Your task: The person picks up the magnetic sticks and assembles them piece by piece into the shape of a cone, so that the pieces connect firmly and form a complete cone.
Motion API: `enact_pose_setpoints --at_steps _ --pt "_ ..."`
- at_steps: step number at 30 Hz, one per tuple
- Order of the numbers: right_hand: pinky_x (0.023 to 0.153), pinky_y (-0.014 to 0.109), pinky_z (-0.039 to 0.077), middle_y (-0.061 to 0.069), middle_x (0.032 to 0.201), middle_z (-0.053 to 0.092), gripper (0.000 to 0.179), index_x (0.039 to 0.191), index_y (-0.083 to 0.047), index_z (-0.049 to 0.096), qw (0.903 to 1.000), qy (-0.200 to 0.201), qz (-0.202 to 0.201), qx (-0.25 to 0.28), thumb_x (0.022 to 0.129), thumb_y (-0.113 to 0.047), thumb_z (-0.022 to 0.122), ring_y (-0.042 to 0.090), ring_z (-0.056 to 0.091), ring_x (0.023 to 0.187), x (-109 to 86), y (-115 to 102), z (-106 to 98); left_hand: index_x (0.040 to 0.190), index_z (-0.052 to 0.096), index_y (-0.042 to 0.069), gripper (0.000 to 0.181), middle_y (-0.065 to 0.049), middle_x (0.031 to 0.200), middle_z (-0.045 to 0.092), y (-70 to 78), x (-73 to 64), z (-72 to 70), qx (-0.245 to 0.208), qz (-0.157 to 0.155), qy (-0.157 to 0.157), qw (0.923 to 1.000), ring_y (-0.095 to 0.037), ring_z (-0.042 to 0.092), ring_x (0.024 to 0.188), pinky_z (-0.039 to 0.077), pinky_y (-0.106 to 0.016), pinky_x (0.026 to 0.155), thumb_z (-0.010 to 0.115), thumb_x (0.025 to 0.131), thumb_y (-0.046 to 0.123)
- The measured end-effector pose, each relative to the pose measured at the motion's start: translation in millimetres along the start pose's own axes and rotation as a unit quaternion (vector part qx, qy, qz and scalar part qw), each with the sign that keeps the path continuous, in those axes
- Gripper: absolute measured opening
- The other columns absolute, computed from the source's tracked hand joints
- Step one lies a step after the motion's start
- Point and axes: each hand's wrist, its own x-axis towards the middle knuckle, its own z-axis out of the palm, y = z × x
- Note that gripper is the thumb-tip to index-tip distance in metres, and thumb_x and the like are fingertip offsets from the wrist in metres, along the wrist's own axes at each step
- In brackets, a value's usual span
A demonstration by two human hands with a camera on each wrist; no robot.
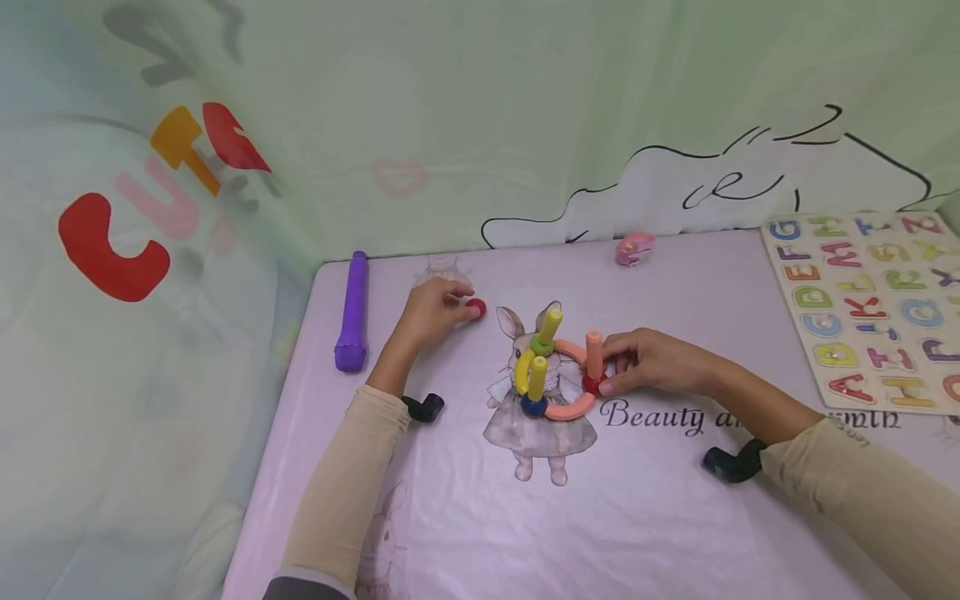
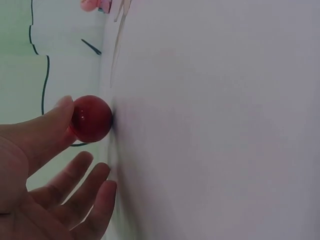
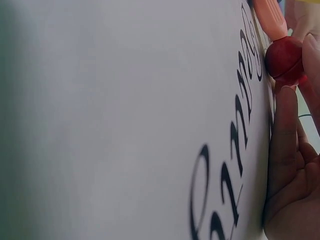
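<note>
On the table stands a ring-shaped building toy [image 1: 570, 412] of curved orange and yellow rods. Green, blue and red balls join the rods, with yellow and orange sticks rising from them. My right hand [image 1: 660, 362] grips the ring's right side, thumb and fingers on its red connector ball [image 3: 285, 59], under an orange stick [image 3: 271, 19]. To the left of the ring, my left hand [image 1: 435, 315] pinches a separate loose red ball [image 2: 92, 119] on the tabletop. Its other fingers [image 2: 97, 207] are spread loosely beside the ball.
A purple toy microphone [image 1: 352, 312] lies by the table's left edge. At the back is a small pink object [image 1: 634, 248]. A wooden letter puzzle board [image 1: 817, 333] covers the right side. Printed curtains hang behind and to the left.
</note>
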Motion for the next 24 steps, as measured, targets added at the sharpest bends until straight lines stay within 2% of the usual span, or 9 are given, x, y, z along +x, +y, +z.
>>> enact_pose_setpoints --at_steps 12,24 --pt "0.071 0.025 0.047 0.006 0.101 0.066 0.034 0.116 -0.019 0.076 1.0000 0.001 0.009 -0.001 0.084 -0.026 0.085 0.021 0.057 0.085 1.0 0.4 -0.4 0.119 0.075 0.006 0.037 -0.012 0.117 0.072 -4.3 4.5 1.6 0.020 0.004 -0.014 0.9997 -0.027 0.065 0.110 0.050 -0.042 0.100 0.082 0.088 0.025" --pt "0.069 0.025 0.046 0.005 0.099 0.065 0.034 0.116 -0.018 0.076 1.0000 0.000 0.008 0.000 0.084 -0.026 0.085 0.020 0.056 0.083 0.6 -1.6 -0.2 0.120 0.071 0.000 0.034 -0.017 0.118 0.069 -5.9 2.5 2.8 0.024 0.026 -0.025 0.9991 -0.030 0.062 0.112 0.048 -0.043 0.103 0.075 0.094 0.021"
